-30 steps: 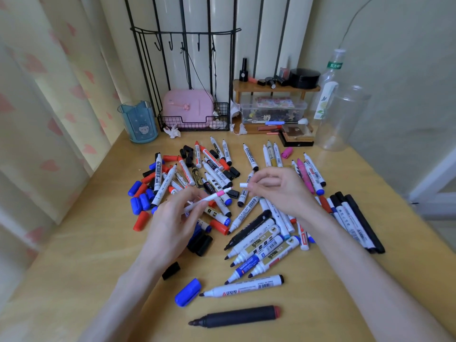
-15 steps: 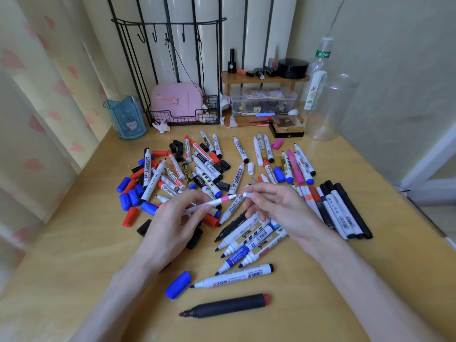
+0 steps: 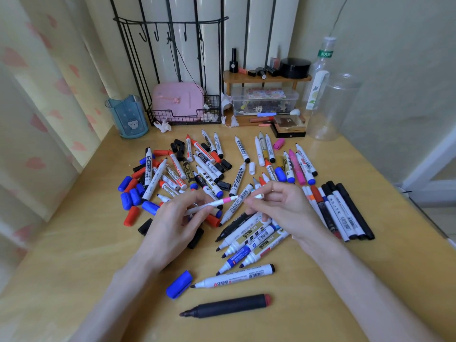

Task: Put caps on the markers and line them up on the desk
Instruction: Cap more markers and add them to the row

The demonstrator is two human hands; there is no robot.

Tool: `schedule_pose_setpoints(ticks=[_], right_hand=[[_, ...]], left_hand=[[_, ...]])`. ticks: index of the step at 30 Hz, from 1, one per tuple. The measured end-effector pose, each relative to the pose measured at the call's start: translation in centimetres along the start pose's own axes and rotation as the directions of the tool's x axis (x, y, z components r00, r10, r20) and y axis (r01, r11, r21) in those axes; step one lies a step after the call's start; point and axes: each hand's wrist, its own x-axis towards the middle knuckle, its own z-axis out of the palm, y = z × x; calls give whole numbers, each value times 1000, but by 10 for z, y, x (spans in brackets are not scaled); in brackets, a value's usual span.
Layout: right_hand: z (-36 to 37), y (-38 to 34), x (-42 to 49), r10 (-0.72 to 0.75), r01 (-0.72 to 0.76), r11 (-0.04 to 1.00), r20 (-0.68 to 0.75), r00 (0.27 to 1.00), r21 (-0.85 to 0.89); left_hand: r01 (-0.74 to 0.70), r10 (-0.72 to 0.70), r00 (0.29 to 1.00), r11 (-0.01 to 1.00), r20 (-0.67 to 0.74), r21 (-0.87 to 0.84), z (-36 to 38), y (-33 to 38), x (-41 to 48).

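1. Your left hand (image 3: 172,228) is gripping a thin white marker (image 3: 209,205) with a pink band, the fingers curling round its barrel; it is pointing to the right, above the pile of markers (image 3: 207,169)
2. Your right hand (image 3: 281,208) is pinching a small white cap (image 3: 258,195) between thumb and fingertips, just beside the marker's tip; whether the two are touching I cannot tell, as the view is a little blurred there
3. The pile, with loose caps in it, is lying scattered on the desk (image 3: 74,243) under both hands
4. A row of markers (image 3: 340,213) is lying side by side, to the right of your right hand
5. Nearer to you, a blue cap (image 3: 179,283) is lying just beside a white marker (image 3: 237,277), and an uncapped black marker (image 3: 229,306) is lying nearest the desk's front edge
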Motion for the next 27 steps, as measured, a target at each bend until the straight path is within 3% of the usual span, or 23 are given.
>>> schedule_pose_setpoints(ticks=[5,12,27], right_hand=[[2,9,2,-208,179,905,-33,978,-386],[5,13,3,-306,312,855,84,948,-414],[5,16,5,-350,371,825,130,928,-427]], left_hand=[[1,-1,1000,1000,-15,6,1,0,-1],[-6,6,1000,1000,-7,24,0,2,-1],[-29,30,1000,998,-7,55,-1,-1,-1]])
